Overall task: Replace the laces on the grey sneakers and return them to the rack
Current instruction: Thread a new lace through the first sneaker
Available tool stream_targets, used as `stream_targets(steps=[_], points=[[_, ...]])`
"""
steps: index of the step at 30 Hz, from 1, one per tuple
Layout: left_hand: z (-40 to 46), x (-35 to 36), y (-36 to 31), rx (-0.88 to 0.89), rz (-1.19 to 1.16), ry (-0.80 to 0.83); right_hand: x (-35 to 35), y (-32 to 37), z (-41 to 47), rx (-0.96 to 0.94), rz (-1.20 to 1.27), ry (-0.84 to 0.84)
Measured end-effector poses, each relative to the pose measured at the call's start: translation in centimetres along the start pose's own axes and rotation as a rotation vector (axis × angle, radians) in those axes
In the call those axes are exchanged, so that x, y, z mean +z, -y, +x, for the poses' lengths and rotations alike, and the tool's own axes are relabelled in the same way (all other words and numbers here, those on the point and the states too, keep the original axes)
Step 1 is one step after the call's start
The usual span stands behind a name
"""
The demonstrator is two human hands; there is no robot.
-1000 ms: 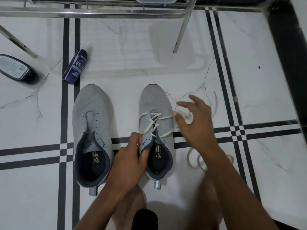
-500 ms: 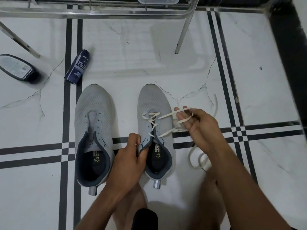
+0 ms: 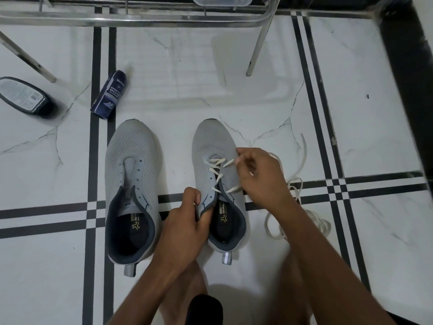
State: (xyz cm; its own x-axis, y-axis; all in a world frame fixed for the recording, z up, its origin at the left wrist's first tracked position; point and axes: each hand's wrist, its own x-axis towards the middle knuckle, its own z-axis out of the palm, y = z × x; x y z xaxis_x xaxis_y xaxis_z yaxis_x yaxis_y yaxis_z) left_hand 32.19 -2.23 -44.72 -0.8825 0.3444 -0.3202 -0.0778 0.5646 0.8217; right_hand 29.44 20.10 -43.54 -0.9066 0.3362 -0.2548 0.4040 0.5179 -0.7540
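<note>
My right hand (image 3: pixel 260 177) has swung back onto the laced sneaker (image 3: pixel 219 184), pinching the lace (image 3: pixel 228 163) at three o'clock; my left hand (image 3: pixel 187 221) grips its collar, so lacing continues.

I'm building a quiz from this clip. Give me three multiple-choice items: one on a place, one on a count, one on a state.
1. Where is the cleaner can?
A. On the rack
B. On the floor beyond the left sneaker
C. Inside a sneaker

2. How many sneakers carry a lace?
A. None
B. One
C. Two

3. What is the left hand doing?
A. Gripping the right sneaker's collar
B. Lying flat on the floor
C. Holding the can

Key: B, it lies beyond the left sneaker; B, only the right sneaker shows a lace; A, fingers curl round the collar.
</note>
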Motion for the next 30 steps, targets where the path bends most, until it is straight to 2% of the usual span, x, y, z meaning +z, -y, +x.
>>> stream_targets(steps=[4,6,7,9,13,15,17,20,21,23,25,27,30], points=[[-0.1,0.1,0.1,-0.010,-0.014,0.014,-0.5,-0.7,0.6,0.375,0.569,0.072],[-0.1,0.1,0.1,-0.011,-0.016,0.023,-0.7,-1.0,0.7,0.439,0.751,0.081],[0.0,0.1,0.0,-0.013,-0.021,0.025,-0.8,-1.0,0.6,0.441,0.760,0.087],[-0.1,0.0,-0.2,-0.022,-0.030,0.024,-1.1,-0.7,0.4,0.396,0.560,0.093],[0.0,-0.5,-0.4,-0.061,-0.053,0.042,-3.5,1.0,0.3,0.236,-0.160,0.208],[0.1,-0.7,-1.0,-0.094,-0.085,0.053,-5.2,2.7,0.1,0.232,-0.297,0.258],[-0.1,-0.9,-2.1,-0.125,-0.111,0.001,-6.9,4.9,-0.4,0.298,-0.155,0.323],[-0.5,-1.5,-3.9,-0.053,-0.082,-0.187,-8.0,8.4,-1.0,0.390,0.342,0.520],[-0.6,-1.7,-4.5,0.006,-0.069,-0.203,-8.0,9.1,-1.0,0.399,0.494,0.566],[-0.6,-1.8,-5.9,0.087,-0.055,-0.111,-7.5,9.7,-1.0,0.392,0.689,0.616],[0.0,-1.5,-6.8,0.087,-0.056,-0.013,-6.7,10.0,-0.9,0.385,0.786,0.621],[0.7,-1.1,-7.2,0.098,-0.054,-0.010,-6.4,9.8,-0.8,0.385,0.840,0.575],[1.0,-2.1,-7.2,0.074,-0.160,-0.040,-6.8,8.4,-0.5,0.447,0.917,0.401]])
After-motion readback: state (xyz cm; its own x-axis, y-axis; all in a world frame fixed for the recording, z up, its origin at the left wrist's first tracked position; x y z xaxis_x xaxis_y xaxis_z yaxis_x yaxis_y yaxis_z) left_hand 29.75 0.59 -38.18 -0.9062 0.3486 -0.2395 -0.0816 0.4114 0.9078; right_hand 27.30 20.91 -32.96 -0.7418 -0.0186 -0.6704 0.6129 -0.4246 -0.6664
